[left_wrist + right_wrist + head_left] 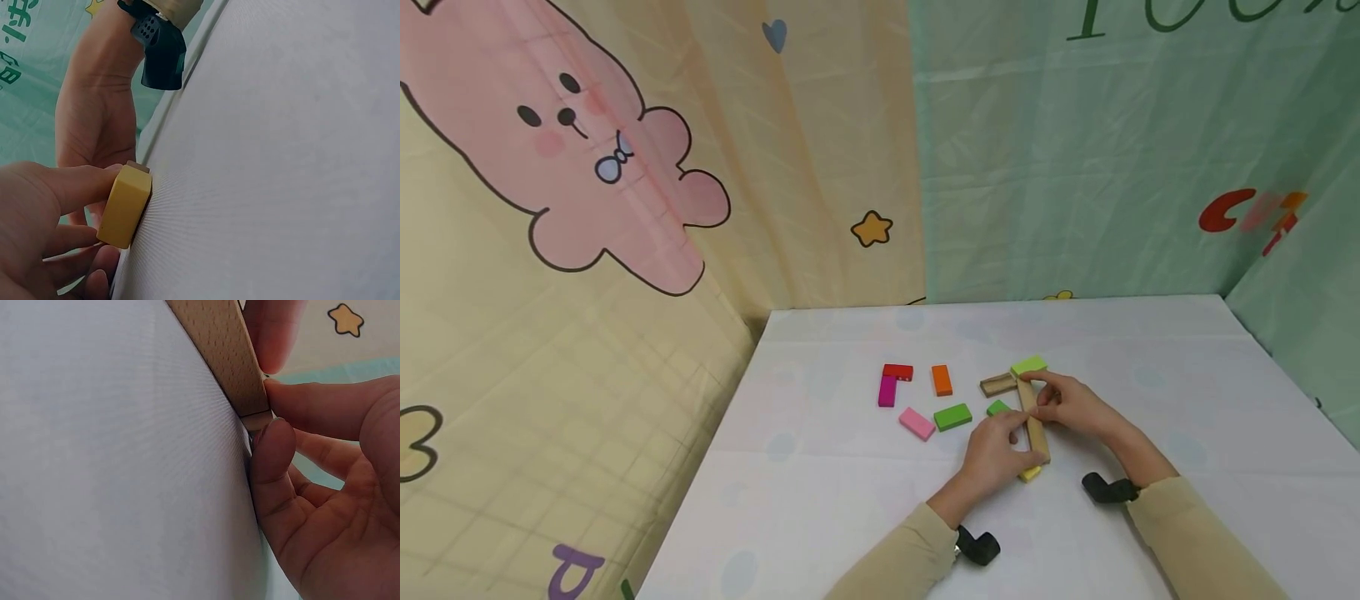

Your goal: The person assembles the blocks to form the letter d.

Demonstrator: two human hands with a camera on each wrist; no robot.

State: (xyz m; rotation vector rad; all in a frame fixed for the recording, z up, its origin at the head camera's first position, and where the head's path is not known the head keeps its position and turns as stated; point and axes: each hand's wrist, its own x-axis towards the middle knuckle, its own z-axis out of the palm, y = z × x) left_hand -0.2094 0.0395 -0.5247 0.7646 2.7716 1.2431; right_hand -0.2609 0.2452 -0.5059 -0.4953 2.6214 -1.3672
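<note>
A narrow strip of plain wooden blocks lies on the table, and in the right wrist view a seam shows between two of them end to end. My left hand grips the near part of the strip, thumb by its near end. Beside that thumb is a yellow block. My right hand pinches the far part, index finger near the far end and thumb at mid-strip. A lime block lies at the far end. Left of the strip are another wooden block and a green block, partly hidden by my left hand.
Further left on the white table lie a green block, a pink block, an orange block, a red block and a magenta block. Printed curtains hang behind the table.
</note>
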